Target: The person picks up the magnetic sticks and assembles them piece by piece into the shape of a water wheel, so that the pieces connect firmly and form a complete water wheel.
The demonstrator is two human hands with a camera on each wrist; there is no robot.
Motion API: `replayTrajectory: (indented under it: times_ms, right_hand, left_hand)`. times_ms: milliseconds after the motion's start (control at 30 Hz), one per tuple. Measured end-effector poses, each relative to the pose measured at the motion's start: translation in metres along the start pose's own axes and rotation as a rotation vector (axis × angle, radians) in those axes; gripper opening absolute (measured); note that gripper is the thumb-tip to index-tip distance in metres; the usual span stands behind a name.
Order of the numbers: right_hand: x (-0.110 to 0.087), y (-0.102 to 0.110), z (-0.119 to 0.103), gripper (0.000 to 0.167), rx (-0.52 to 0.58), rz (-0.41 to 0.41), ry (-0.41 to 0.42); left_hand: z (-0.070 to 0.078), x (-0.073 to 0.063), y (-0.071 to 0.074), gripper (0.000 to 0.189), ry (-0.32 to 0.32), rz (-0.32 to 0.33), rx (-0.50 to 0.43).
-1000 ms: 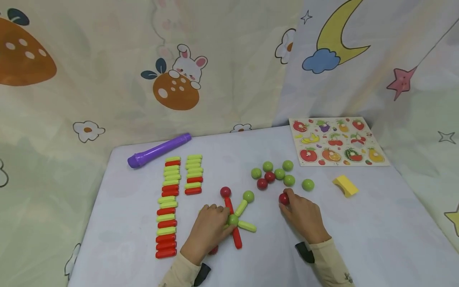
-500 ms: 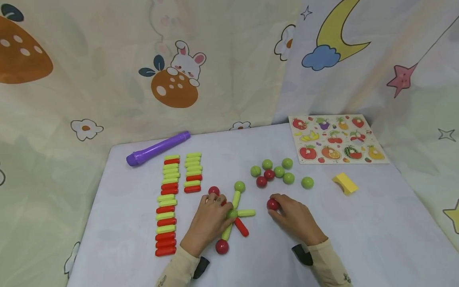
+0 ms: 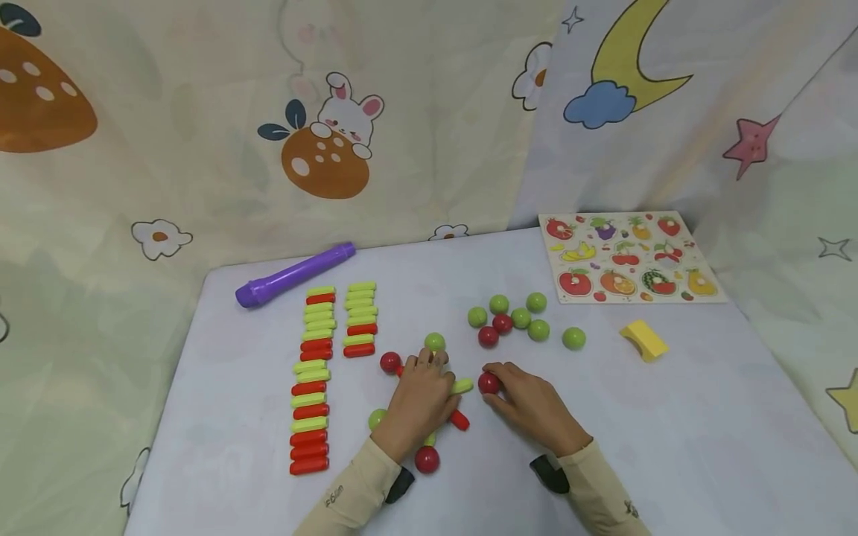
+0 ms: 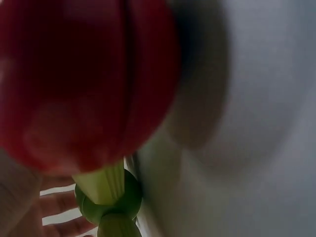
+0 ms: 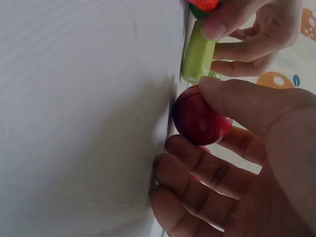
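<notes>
My left hand [image 3: 424, 394] lies over a spoked toy figure of rods and balls, covering its middle. In the right wrist view its thumb and fingers pinch the lime rod [image 5: 197, 52], whose free end points toward the right hand. Balls cap other rods: a red ball [image 3: 391, 362] at left, a green ball [image 3: 434, 342] on top, another green ball [image 3: 377, 419] lower left, and a large red ball [image 4: 84, 89] at the bottom. One red rod [image 3: 459, 420] ends bare. My right hand [image 3: 532, 409] pinches a red ball [image 5: 197, 116], close to the lime rod's end.
Columns of red and lime rods [image 3: 310, 409] lie at left. Behind them is a purple microphone-shaped toy [image 3: 295, 275]. Several loose balls [image 3: 520, 318] cluster beyond the right hand. A yellow arch block [image 3: 645, 341] and a fruit puzzle board [image 3: 630, 260] sit at right.
The rod figure has turned counterclockwise, and my left hand has shifted right across it. My right hand has carried the red ball left to the lime rod's end.
</notes>
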State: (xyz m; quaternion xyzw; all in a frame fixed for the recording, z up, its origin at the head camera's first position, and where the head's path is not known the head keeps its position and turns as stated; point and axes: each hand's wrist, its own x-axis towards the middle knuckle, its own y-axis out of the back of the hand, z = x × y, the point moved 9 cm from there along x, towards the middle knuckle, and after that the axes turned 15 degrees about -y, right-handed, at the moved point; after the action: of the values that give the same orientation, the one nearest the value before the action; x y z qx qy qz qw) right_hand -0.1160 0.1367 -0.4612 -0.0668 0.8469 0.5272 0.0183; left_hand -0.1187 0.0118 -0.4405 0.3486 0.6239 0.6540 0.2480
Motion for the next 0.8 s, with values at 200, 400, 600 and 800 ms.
replayTrajectory:
  times_ms: [200,400,600,800]
  right_hand:
    - [0.001,-0.001,0.000,0.045,0.009,0.006,0.000]
    - [0.000,0.002,-0.004,0.044,0.059,0.019,0.027]
    - [0.001,0.002,-0.004,0.046,0.050,0.025,0.030]
    - [0.001,0.003,0.006,0.053,0.036,0.012,-0.027]
  left_hand:
    - [-0.002,-0.001,0.000,0.023,-0.005,0.024,-0.019]
    - [-0.003,-0.003,-0.002,0.025,-0.012,0.019,-0.076]
    - [-0.006,-0.009,0.001,0.027,-0.024,0.034,-0.144]
    - [-0.020,-0.029,0.008,0.029,0.024,0.036,-0.257]
